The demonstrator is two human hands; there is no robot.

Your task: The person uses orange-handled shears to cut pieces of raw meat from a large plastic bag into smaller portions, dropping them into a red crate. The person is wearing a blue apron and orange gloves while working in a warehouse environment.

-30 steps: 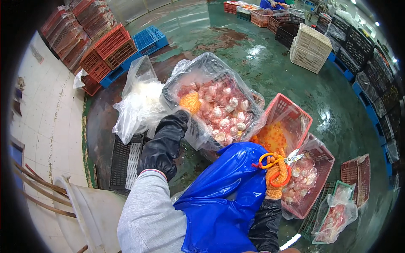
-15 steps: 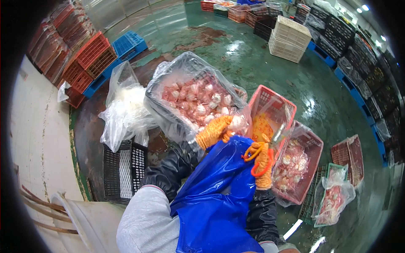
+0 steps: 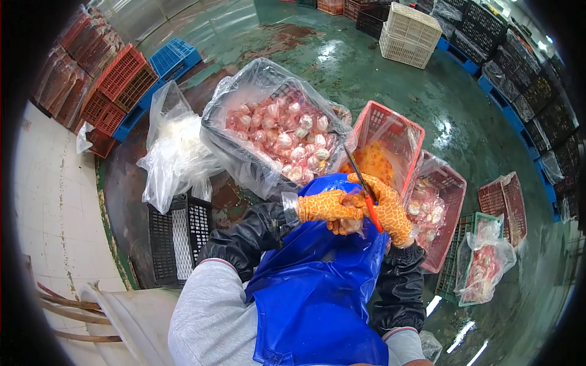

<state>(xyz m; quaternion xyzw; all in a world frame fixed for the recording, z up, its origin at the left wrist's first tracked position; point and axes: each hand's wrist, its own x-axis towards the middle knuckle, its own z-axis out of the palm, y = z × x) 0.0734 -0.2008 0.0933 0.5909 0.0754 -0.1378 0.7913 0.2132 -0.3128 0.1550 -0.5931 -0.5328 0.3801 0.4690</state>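
Observation:
My left hand (image 3: 329, 206), in an orange patterned glove, is closed around a small clear-wrapped pinkish lump (image 3: 352, 224) in front of my blue apron (image 3: 317, 305). Right beside it, my right hand (image 3: 390, 210), gloved alike, grips scissors (image 3: 360, 172) with red-orange handles; their dark blades point up and away. What exactly the wrapped lump is cannot be made out. Beyond my hands stands a dark crate (image 3: 210, 135) lined with clear plastic, full of pale round lumps (image 3: 284, 140) in reddish wrapping. To its right, a red crate (image 3: 400, 125) holds bright orange pieces (image 3: 373, 160).
Another red crate (image 3: 456, 210) with pale lumps stands at my right, near a green crate (image 3: 464, 287) partly covered by plastic. Crumpled clear bags (image 3: 177, 152) and a black crate (image 3: 162, 244) are at left. Stacked cream crates (image 3: 410, 33) stand farther off on the wet floor.
My left hand has drawn back from the lined crate with the wrapped lump. My right hand has risen beside it, turning the scissors upward. The view has shifted slightly.

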